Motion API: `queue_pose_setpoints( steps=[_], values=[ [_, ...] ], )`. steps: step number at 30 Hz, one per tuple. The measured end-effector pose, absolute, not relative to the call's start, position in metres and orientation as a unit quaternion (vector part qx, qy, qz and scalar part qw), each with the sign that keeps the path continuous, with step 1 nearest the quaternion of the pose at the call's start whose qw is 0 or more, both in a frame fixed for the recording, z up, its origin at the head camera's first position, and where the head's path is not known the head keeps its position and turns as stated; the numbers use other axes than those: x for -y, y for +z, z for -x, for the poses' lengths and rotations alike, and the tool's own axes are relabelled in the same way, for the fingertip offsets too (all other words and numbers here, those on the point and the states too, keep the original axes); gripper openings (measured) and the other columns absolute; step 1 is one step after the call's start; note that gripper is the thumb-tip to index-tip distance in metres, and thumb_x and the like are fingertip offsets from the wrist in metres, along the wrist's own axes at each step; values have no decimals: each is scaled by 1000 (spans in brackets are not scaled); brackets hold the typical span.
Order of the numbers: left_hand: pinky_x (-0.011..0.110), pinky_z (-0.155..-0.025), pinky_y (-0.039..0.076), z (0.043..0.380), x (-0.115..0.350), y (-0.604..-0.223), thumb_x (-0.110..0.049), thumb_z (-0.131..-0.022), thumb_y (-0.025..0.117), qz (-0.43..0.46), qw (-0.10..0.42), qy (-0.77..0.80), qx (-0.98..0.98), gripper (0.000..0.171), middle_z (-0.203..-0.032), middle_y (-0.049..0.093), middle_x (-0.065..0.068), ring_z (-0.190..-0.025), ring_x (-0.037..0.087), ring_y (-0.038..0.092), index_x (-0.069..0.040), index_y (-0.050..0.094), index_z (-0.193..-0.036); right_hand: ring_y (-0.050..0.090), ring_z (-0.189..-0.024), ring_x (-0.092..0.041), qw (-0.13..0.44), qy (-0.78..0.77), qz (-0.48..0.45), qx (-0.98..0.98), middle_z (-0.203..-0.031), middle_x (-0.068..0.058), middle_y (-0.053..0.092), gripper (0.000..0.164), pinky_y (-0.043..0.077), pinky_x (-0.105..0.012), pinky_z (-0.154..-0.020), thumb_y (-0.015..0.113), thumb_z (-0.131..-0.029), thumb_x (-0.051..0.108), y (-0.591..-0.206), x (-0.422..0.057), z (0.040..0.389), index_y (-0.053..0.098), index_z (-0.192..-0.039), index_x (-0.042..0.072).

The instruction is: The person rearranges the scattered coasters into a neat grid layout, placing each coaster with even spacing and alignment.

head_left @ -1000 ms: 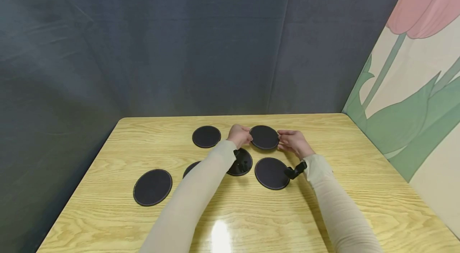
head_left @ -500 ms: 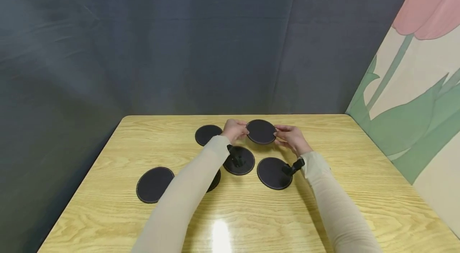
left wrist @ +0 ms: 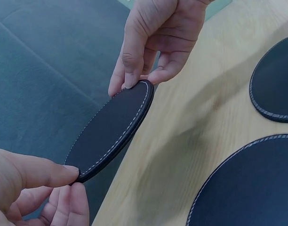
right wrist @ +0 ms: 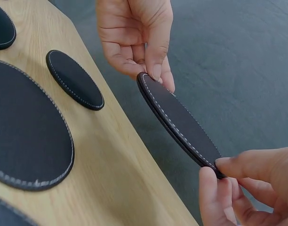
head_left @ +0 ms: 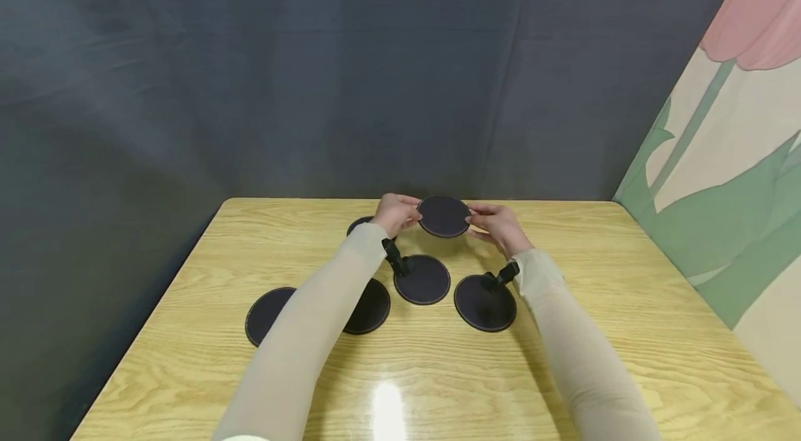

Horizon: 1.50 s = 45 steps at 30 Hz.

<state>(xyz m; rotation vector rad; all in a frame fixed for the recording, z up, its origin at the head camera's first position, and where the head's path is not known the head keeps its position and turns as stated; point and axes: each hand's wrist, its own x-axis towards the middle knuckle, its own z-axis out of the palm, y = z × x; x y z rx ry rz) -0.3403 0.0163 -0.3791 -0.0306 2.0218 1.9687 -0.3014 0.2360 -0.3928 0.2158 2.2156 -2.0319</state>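
A round black coaster (head_left: 443, 216) with pale stitching round its rim is held above the far part of the table, flat side up. Its edge looks layered in the wrist views. My left hand (head_left: 395, 213) pinches the left edge between thumb and fingers. On the opposite edge, my right hand (head_left: 498, 224) pinches the coaster (right wrist: 181, 125) the same way. Below, on the table, lie a middle coaster (head_left: 432, 286) and a right coaster (head_left: 484, 309). Another coaster (head_left: 370, 309) and a far-left coaster (head_left: 265, 317) are partly hidden by my left sleeve. My left hand partly covers a back coaster (head_left: 359, 222).
The wooden table (head_left: 475, 385) ends at the back against a dark cloth (head_left: 350, 79). A wall panel painted with a pink tulip (head_left: 751, 17) stands along the right side. A wrist camera (head_left: 394, 259) shows on the left sleeve.
Both hands have lifted the pinched coaster higher and shifted it slightly left, away from the right coaster. The head view has turned a little left. The other coasters stay where they lie.
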Motion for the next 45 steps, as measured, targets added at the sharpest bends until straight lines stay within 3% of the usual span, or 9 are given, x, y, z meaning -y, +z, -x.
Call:
queue_pose_setpoints(
  steps=[7, 12, 20, 25, 31, 39, 45],
  values=[
    [43, -98, 50, 346, -7, -380, 13, -86, 61, 16, 152, 675, -722, 47, -139, 53, 16, -122, 28, 56, 4, 56, -132, 63, -83, -4, 59, -675, -67, -732, -113, -8, 56, 47, 56, -24, -83, 58, -93, -2, -391, -225, 310, 48, -139, -5],
    [47, -99, 49, 344, -2, -384, 12, -86, 61, 17, 138, 669, -730, 45, -137, 54, 17, -117, 30, 59, 5, 58, -130, 64, -80, -5, 52, -677, -71, -731, -107, -7, 58, 46, 57, -28, -83, 58, -92, -5, -393, -218, 314, 49, -137, -8],
    [45, -96, 51, 345, 6, -397, 12, -86, 61, 32, 123, 665, -736, 42, -134, 57, 17, -111, 30, 62, 3, 61, -126, 64, -75, -5, 67, -679, -90, -726, -97, -2, 64, 43, 50, -42, -97, 58, -92, -5, -404, -208, 322, 53, -134, -6],
    [44, -94, 53, 348, 10, -408, 13, -85, 61, 39, 122, 663, -738, 42, -128, 61, 18, -104, 29, 66, 3, 62, -125, 63, -75, -5, 87, -671, -97, -730, -94, -3, 64, 44, 51, -38, -96, 58, -92, -5, -412, -204, 326, 52, -135, -6],
    [42, -92, 54, 348, 13, -414, 13, -85, 61, 56, 126, 661, -737, 42, -129, 61, 16, -104, 28, 66, 1, 64, -125, 62, -73, -6, 94, -667, -107, -731, -92, -4, 63, 44, 57, -28, -82, 57, -91, -6, -420, -200, 328, 52, -135, -5],
    [36, -84, 57, 346, 13, -419, 15, -83, 63, 63, 121, 657, -741, 44, -130, 61, 16, -104, 27, 66, 1, 64, -125, 61, -75, -7, 98, -669, -123, -727, -103, -9, 59, 45, 57, -31, -85, 57, -90, -10, -427, -197, 330, 52, -135, -7],
    [30, -74, 57, 349, 13, -428, 14, -83, 63, 71, 122, 650, -747, 43, -129, 62, 16, -102, 27, 67, 1, 64, -124, 60, -69, -7, 106, -670, -125, -724, -99, -9, 55, 46, 59, -26, -75, 58, -90, -10, -431, -196, 332, 51, -135, -7]
  ],
)
